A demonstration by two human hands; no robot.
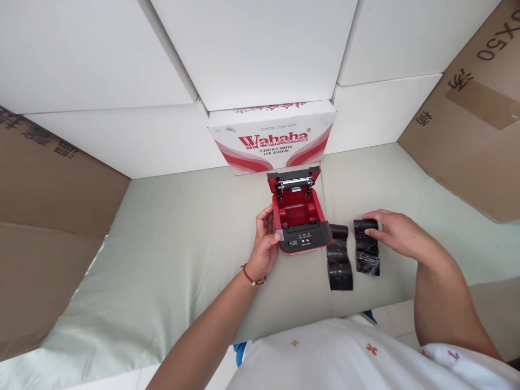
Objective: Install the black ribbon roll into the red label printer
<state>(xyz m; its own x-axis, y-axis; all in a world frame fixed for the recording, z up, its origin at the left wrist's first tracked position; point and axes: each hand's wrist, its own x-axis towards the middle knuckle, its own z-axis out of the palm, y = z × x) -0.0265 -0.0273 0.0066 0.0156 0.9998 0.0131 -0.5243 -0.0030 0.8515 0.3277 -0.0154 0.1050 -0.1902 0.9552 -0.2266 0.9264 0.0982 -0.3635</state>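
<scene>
A small red and black portable printer (304,236) stands on the cloth-covered table with its lid (294,179) raised. Its red roll compartment (293,214) looks bare inside. My left hand (266,238) grips the printer's left side, thumb on the front corner beside a grey tab. To the right of the printer lie two packs of black rolls in clear film. My right hand (388,230) is closed on the upper end of the right-hand pack of black rolls (368,254), with fingers and thumb around it. The other pack (340,265) lies untouched between it and the printer.
Behind the printer stands a white and red Wahaha water carton (276,141), against stacked white boxes (260,49). Brown cardboard boxes flank the table at left (49,227) and right (467,119). A pale green cloth (182,244) covers the table up to its front edge.
</scene>
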